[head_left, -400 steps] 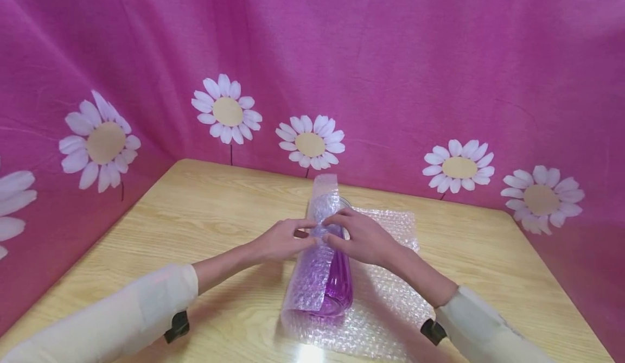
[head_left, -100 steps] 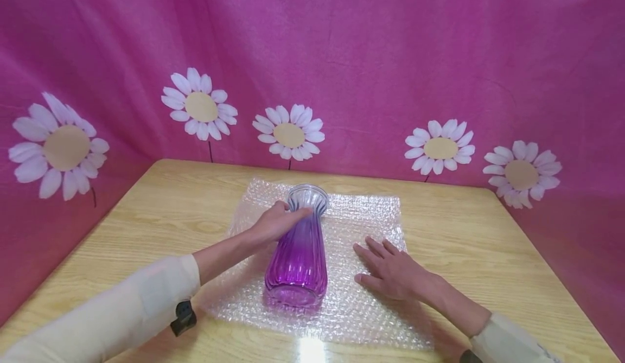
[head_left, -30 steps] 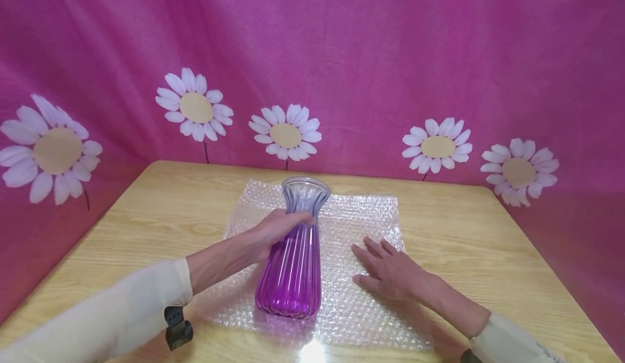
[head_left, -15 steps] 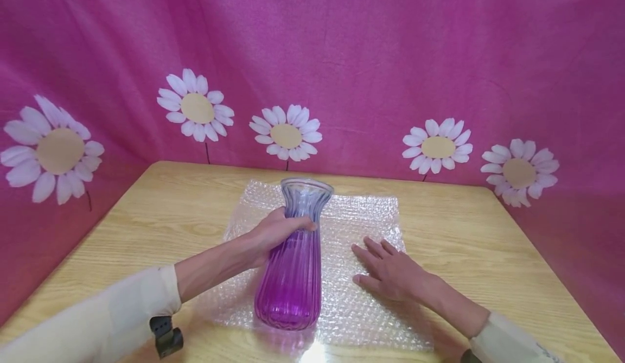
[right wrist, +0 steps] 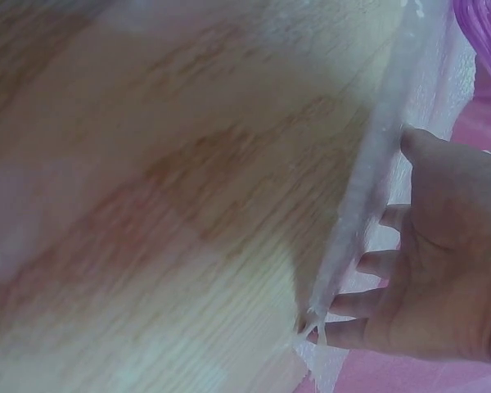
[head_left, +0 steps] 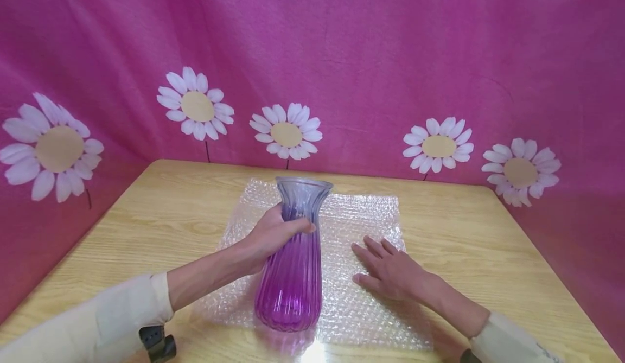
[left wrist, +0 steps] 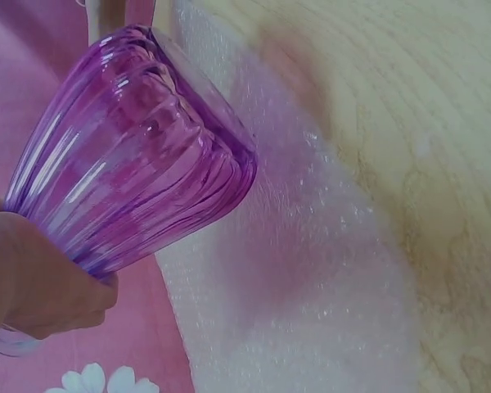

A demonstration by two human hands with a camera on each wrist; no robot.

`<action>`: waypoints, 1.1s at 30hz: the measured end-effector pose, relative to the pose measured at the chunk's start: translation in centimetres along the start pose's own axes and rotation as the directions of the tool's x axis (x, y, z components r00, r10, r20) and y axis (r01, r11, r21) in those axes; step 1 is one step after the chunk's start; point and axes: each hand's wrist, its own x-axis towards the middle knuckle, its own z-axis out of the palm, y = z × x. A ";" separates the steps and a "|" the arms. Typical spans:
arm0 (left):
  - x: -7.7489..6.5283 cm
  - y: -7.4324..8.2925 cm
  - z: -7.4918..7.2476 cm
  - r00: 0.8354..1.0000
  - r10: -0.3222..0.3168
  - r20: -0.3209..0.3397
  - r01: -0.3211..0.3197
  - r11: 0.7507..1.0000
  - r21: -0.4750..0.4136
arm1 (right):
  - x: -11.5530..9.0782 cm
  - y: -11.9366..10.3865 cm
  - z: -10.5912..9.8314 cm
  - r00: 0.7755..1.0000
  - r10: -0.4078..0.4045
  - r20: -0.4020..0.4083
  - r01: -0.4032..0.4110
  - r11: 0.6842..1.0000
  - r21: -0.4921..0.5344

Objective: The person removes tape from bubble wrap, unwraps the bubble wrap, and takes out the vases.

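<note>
A ribbed glass vase [head_left: 293, 281], clear at the rim and deep purple toward the base, is gripped just below its neck by my left hand [head_left: 268, 235]. The thumb crosses its front. In the left wrist view, the vase's base [left wrist: 204, 106] hangs above the bubble wrap [left wrist: 311, 327], apart from it. My right hand [head_left: 393, 271] rests on the right part of the bubble wrap [head_left: 342, 309] with fingers spread. From the right wrist view, the palm side of that hand [right wrist: 458, 254] shows along the sheet's edge [right wrist: 368, 172]. The left fingers behind the vase are mostly hidden.
The wrap lies spread on a light wood table [head_left: 464, 233]. A magenta cloth [head_left: 366, 53] with large white daisies [head_left: 285, 133] stands around the back and sides. Black wrist devices [head_left: 157, 344] sit at the cuffs.
Earliest, both hands were at the vase with wrap folded over it. Later the wrap lay spread, the vase lying on it. My left hand has since lifted and tilted the vase; my right hand stayed put.
</note>
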 end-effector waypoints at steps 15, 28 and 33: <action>1.4 1.2 -0.7 0.997 0.054 -0.059 -0.050 0.996 0.071 | -0.1 -0.1 0.0 0.999 0.044 0.028 -0.045 0.998 0.035; 3.4 2.6 -1.6 0.987 0.123 -0.101 -0.106 0.981 0.161 | -0.3 0.0 -0.1 1.000 0.026 0.011 -0.026 0.999 0.031; 4.4 2.9 -2.2 0.980 0.177 -0.093 -0.157 0.969 0.192 | -0.3 0.0 -0.3 0.999 0.032 0.018 -0.033 0.999 0.042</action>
